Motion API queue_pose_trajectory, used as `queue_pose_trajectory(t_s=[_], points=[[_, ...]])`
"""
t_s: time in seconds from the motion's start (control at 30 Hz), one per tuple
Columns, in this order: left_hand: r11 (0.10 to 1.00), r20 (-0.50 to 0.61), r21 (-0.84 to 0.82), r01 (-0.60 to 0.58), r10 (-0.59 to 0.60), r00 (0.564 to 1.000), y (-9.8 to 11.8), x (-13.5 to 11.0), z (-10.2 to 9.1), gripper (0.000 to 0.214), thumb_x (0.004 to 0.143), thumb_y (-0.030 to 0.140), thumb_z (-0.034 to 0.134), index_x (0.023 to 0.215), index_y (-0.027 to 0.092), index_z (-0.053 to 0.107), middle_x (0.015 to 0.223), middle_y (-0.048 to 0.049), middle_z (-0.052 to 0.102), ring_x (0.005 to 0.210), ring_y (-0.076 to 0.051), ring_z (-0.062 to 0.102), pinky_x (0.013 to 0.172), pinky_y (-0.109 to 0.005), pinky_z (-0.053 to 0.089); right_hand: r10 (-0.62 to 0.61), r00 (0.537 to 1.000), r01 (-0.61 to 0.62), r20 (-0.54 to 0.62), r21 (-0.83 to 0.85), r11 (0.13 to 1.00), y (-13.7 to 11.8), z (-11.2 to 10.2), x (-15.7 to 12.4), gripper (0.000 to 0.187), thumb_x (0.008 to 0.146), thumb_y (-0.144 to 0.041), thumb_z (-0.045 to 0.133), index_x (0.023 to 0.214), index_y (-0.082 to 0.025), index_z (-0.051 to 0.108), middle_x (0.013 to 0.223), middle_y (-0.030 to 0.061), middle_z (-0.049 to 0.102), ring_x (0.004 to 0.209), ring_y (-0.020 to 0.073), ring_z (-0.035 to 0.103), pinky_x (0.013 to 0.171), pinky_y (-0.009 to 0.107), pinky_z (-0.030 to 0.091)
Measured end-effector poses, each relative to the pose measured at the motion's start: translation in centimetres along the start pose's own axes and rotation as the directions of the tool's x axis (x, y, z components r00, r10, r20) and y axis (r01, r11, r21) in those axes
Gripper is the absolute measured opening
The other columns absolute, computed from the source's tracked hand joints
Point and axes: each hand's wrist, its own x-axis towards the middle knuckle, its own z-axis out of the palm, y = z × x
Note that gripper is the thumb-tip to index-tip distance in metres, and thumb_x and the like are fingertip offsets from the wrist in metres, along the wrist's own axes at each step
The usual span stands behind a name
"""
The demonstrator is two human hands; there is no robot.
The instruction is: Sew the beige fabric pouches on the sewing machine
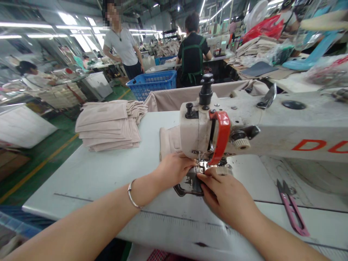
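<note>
A white sewing machine (272, 127) with a red guard (221, 136) stands on the pale table (95, 174). My left hand (174, 169) reaches under the machine head, fingers curled at the presser foot (201, 167). My right hand (225, 197) sits just right of it, thumb and fingers pinched close at the same spot on the dark needle plate (190, 185). What the fingertips pinch is too small to make out. A beige fabric piece (168, 139) lies behind the machine head. A silver bangle (132, 195) circles my left wrist.
A stack of folded beige fabric (108, 125) lies at the table's far left. Pink thread snips (292, 208) rest at the right. A blue basket (152, 83) stands beyond the table. Other people work at distant benches; one in black (193, 54) sits facing away.
</note>
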Motion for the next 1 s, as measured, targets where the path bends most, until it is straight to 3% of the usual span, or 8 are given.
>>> queue_pose_trajectory(t_s=[0.2, 0.3, 0.4, 0.47, 0.57, 0.63, 0.83, 1.0], points=[[0.998, 0.053, -0.014, 0.068, -0.067, 0.996, 0.1, 0.1, -0.2, 0.018, 0.091, 0.016, 0.058, 0.100, 0.022, 0.073, 0.101, -0.0018, 0.074, 0.098, -0.020, 0.066, 0.089, -0.034, 0.054, -0.001, 1.000, 0.001, -0.011, -0.005, 1.000, -0.2, 0.0, 0.0, 0.029, 0.093, -0.016, 0.049, 0.118, -0.013, 0.064, 0.115, 0.0130, 0.061, 0.100, 0.0285, 0.058, 0.086, 0.047, 0.052], [0.996, 0.068, 0.012, 0.086, -0.087, 0.994, 0.5, -0.6, -1.0, 0.019, 0.091, 0.022, 0.060, 0.106, 0.020, 0.071, 0.108, -0.0056, 0.071, 0.105, -0.024, 0.063, 0.094, -0.040, 0.052, -0.003, 1.000, 0.003, -0.002, 0.023, 1.000, -0.1, -0.3, 0.0, 0.029, 0.093, -0.016, 0.048, 0.116, -0.014, 0.065, 0.113, 0.0122, 0.062, 0.098, 0.0277, 0.059, 0.085, 0.047, 0.053], [0.984, 0.107, 0.006, 0.178, -0.178, 0.978, 3.0, -2.7, -2.2, 0.030, 0.087, 0.033, 0.067, 0.112, 0.017, 0.067, 0.111, -0.0097, 0.067, 0.104, -0.026, 0.062, 0.094, -0.043, 0.052, -0.043, 0.999, 0.042, 0.001, 0.099, 0.994, 0.5, -0.8, -0.2, 0.029, 0.092, -0.014, 0.048, 0.115, -0.016, 0.066, 0.108, 0.0108, 0.063, 0.100, 0.0263, 0.058, 0.086, 0.044, 0.052], [0.978, 0.200, -0.074, 0.197, -0.179, 0.963, 5.2, -4.5, -2.7, 0.035, 0.086, 0.037, 0.068, 0.115, 0.017, 0.065, 0.114, -0.0097, 0.065, 0.102, -0.024, 0.062, 0.091, -0.040, 0.054, -0.072, 0.997, 0.069, 0.019, 0.126, 0.990, 1.0, -1.2, -0.4, 0.030, 0.091, -0.012, 0.049, 0.113, -0.019, 0.067, 0.105, 0.0092, 0.063, 0.101, 0.0250, 0.058, 0.086, 0.042, 0.052], [0.986, 0.223, -0.068, 0.151, -0.133, 0.966, 7.4, -6.6, -2.8, 0.041, 0.083, 0.037, 0.072, 0.117, 0.017, 0.062, 0.120, -0.0100, 0.062, 0.108, -0.027, 0.058, 0.096, -0.043, 0.052, -0.110, 0.992, 0.103, 0.060, 0.113, 0.988, 1.5, -1.7, -0.6, 0.033, 0.087, -0.008, 0.051, 0.111, -0.023, 0.069, 0.104, 0.0074, 0.064, 0.098, 0.0232, 0.059, 0.087, 0.043, 0.052], [0.994, 0.191, -0.002, 0.111, -0.108, 0.976, 7.5, -7.1, -2.4, 0.039, 0.084, 0.034, 0.071, 0.118, 0.018, 0.061, 0.122, -0.0095, 0.061, 0.111, -0.028, 0.055, 0.098, -0.047, 0.050, -0.144, 0.988, 0.138, 0.062, 0.103, 0.985, 1.7, -1.9, -0.6, 0.034, 0.085, -0.007, 0.053, 0.111, -0.022, 0.069, 0.105, 0.0074, 0.064, 0.097, 0.0224, 0.059, 0.088, 0.043, 0.051], [0.999, 0.089, 0.030, -0.031, 0.029, 0.996, 6.7, -6.0, -1.8, 0.018, 0.099, 0.025, 0.050, 0.102, 0.014, 0.063, 0.091, -0.0060, 0.066, 0.087, -0.022, 0.059, 0.078, -0.039, 0.055, -0.189, 0.981, 0.185, 0.037, 0.104, 0.977, 1.3, -2.2, -0.6, 0.033, 0.084, -0.005, 0.054, 0.109, -0.021, 0.069, 0.103, 0.0072, 0.064, 0.093, 0.0208, 0.058, 0.083, 0.039, 0.051], [0.997, 0.097, 0.047, -0.055, 0.051, 0.994, 8.3, -6.0, -1.1, 0.017, 0.097, 0.026, 0.055, 0.106, 0.013, 0.062, 0.112, -0.0095, 0.065, 0.112, -0.026, 0.056, 0.099, -0.045, 0.050, -0.211, 0.972, 0.200, 0.104, 0.107, 0.974, 1.0, -2.1, -0.8, 0.031, 0.086, -0.007, 0.057, 0.111, -0.022, 0.067, 0.102, 0.0055, 0.062, 0.091, 0.0217, 0.055, 0.080, 0.039, 0.050]])
